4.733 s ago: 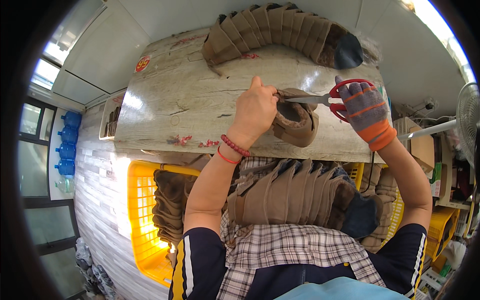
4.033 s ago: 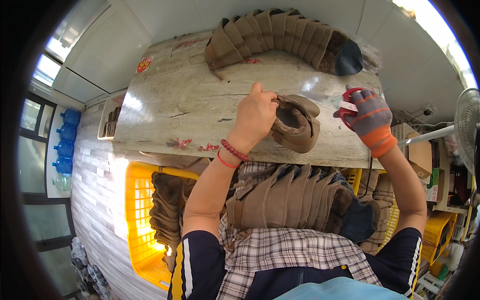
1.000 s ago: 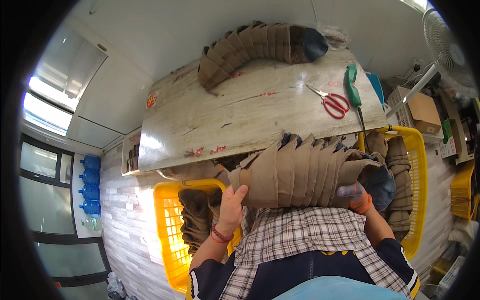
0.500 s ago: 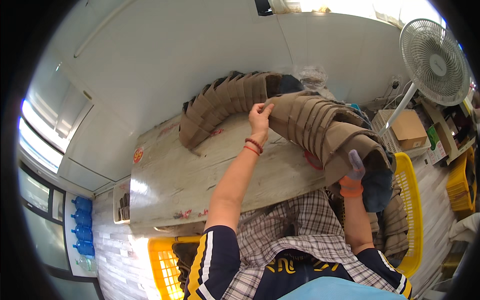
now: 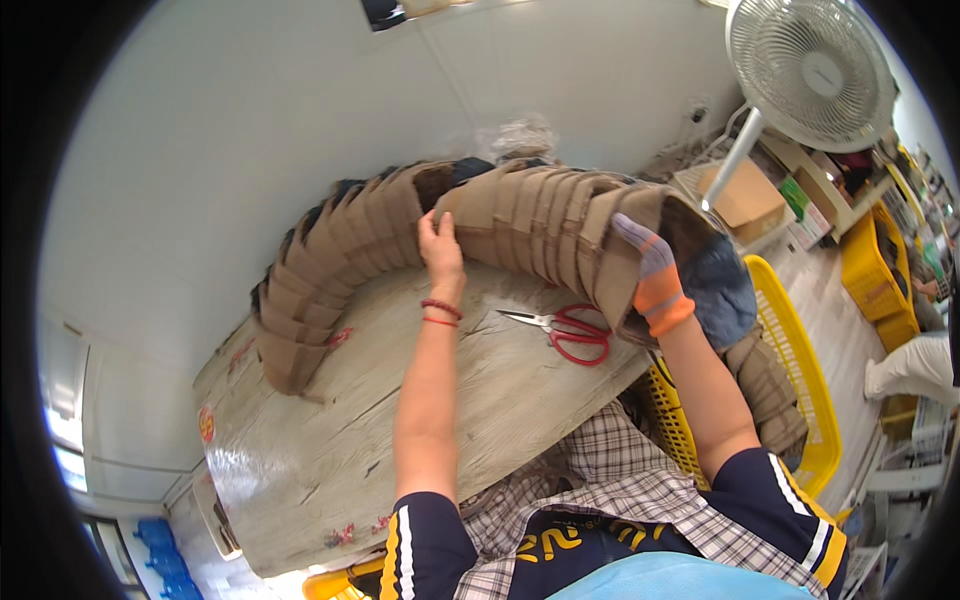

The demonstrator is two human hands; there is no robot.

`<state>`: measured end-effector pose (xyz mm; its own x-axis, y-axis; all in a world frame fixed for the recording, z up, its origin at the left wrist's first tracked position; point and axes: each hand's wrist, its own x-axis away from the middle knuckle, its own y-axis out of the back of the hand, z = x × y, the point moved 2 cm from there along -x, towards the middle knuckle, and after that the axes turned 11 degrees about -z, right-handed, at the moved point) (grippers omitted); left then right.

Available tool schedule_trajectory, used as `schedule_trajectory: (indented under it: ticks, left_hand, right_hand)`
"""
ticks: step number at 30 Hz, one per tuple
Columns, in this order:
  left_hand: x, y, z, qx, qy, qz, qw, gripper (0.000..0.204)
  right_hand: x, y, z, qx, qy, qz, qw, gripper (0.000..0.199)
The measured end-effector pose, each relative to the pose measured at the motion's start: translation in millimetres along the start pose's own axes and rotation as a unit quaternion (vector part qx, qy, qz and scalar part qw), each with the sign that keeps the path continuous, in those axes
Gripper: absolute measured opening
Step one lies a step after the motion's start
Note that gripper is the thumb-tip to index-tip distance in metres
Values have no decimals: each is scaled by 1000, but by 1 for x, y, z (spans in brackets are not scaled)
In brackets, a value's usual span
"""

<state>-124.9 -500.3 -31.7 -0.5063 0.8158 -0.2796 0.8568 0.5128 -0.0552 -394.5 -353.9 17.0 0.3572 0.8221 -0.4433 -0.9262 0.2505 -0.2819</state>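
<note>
A row of nested brown fabric pieces, with dark blue lining showing at the right end, spans between my two hands over the table. My bare left hand, with red bands at the wrist, grips the row's left end. At the right end, my right hand in a grey-purple and orange glove clasps the outermost piece; some of its fingers are hidden. Another curved row of nested brown pieces lies along the wall side, left of my left hand. Red-handled scissors rest on the tabletop below the held row.
A yellow basket with brown pieces stands at my right, beside the table's edge. Behind it are a white fan, a cardboard box and another yellow crate. Crumpled clear plastic lies by the wall.
My right hand and its end of the row have risen away from me, levelling the row and shifting it against the other one. The scissors, mostly covered before, now show fully. The view has turned.
</note>
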Motion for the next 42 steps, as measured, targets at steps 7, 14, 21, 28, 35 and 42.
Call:
schedule_trajectory:
  ticks: [7,14,21,28,35,42]
  left_hand:
    - [-47,12,32,-124,9,79,989,48]
    - [-24,17,-33,-494,-297,190,794,43]
    - [-33,23,-31,-575,-494,213,617,28]
    - [-22,39,-49,-433,-528,283,673,14]
    - [-20,50,-49,-415,-500,309,694,15]
    - [-64,61,-98,-262,-420,230,838,16]
  right_hand:
    - [-25,-33,25,-15,-341,-35,939,36]
    - [-27,-49,35,158,-312,-56,935,56]
    - [-29,-81,-22,113,-224,-55,966,62]
    - [-29,-85,-14,169,-256,-44,951,53]
    - [-16,-92,7,242,-178,-49,953,60]
    - [9,-96,33,488,168,248,820,25]
